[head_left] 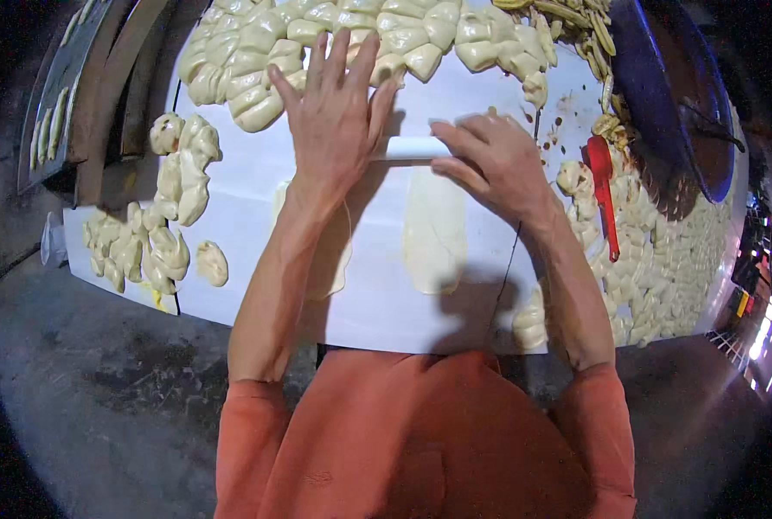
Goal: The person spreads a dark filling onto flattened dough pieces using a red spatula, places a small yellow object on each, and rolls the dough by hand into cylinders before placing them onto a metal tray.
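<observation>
A white rolling pin [403,149] lies crosswise on the white tabletop. My left hand [336,121] is palm down over its left end, with fingers stretched out and spread. My right hand [494,160] is curled round the right end, fingers above and thumb below. Nearer me, a long thin sheet of rolled dough [435,229] lies flat below the pin. My left forearm partly covers a second flattened sheet [329,255]. Just past my left fingertips sits a mass of pale, glossy dough pieces [256,52].
Dough clumps [156,246] lie at the left, near metal trays [57,112]. At the right are a red long-handled tool [602,186], many small dough pieces [663,277] and a large blue basin [675,95]. Browner, finger-shaped pieces [576,22] are piled at the far right.
</observation>
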